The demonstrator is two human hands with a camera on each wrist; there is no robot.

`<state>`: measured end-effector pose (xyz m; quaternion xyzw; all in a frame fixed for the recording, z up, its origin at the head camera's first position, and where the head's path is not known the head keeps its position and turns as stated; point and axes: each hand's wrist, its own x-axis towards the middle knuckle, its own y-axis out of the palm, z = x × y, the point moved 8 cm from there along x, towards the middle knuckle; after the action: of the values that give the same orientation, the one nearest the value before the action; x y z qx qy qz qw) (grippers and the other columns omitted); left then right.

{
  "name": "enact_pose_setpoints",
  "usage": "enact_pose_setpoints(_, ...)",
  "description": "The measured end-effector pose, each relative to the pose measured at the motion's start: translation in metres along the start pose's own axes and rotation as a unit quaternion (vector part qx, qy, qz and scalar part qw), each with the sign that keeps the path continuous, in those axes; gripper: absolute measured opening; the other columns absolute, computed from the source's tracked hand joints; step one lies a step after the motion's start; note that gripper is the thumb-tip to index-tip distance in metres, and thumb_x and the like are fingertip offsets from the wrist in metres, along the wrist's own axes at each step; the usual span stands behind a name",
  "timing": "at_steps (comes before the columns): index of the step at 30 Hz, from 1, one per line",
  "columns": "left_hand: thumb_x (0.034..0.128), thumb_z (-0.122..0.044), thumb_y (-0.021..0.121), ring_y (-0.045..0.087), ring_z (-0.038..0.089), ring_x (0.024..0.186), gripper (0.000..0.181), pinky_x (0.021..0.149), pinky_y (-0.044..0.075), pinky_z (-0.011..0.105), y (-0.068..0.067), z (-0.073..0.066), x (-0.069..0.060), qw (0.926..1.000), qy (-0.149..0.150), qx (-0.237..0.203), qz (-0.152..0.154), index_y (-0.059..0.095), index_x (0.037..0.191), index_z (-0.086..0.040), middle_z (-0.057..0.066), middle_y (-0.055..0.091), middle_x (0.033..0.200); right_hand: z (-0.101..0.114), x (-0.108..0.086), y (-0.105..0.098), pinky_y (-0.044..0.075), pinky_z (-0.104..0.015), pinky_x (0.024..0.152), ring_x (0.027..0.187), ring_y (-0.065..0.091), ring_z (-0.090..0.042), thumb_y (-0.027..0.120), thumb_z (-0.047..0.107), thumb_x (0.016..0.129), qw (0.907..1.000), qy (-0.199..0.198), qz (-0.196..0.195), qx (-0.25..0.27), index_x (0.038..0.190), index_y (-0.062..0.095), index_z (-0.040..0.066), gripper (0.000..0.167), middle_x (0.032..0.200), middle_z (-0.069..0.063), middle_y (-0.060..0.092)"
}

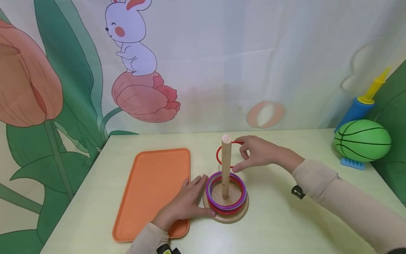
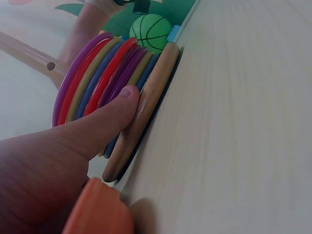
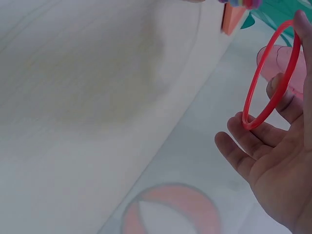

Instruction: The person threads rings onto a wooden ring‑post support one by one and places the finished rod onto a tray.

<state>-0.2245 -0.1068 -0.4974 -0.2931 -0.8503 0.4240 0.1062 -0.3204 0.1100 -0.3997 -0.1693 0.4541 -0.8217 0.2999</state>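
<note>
A wooden peg rises from a round wooden base. Thin plastic rings in purple, red, blue, olive and other colours lie stacked around it, a purple ring topmost. My left hand rests against the stack's near left side. Its thumb touches the lower rings and base edge, and its fingers lie extended along the left. Just behind the peg, my right hand holds a single red ring between thumb and fingers, tilted up above the stack. The peg hides part of this ring in the head view.
An orange tray lies left of the base, partly under my left forearm. A green ball, a light blue toy brick and a blue-and-yellow pump are at the far right. A printed curtain hangs behind the table.
</note>
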Motion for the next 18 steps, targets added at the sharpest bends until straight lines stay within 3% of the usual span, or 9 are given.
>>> enact_pose_setpoints(10,0.0814,-0.062,0.084,0.02,0.039,0.16,0.122,0.127,0.0,0.065,0.0,-0.001,0.002,0.9999,0.011,0.0,-0.002,0.023,0.165,0.003,0.019,0.027,0.171,0.014,-0.003,-0.015,0.049,-0.036,0.082,0.138,0.055,-0.037,0.092,0.054,0.076,0.9997,-0.02,-0.014,-0.007,0.056,0.047,0.022,0.058,0.145,-0.018,0.062)
enact_pose_setpoints(18,0.0811,-0.062,0.085,0.02,0.038,0.16,0.122,0.127,0.0,0.065,0.0,0.0,0.001,0.9999,0.013,0.002,-0.005,0.024,0.165,0.003,0.019,0.028,0.171,0.027,-0.005,-0.044,0.048,-0.036,0.077,0.141,0.053,-0.036,0.093,0.051,0.076,0.9982,-0.034,-0.049,0.0,0.059,0.044,0.022,0.06,0.144,-0.021,0.062)
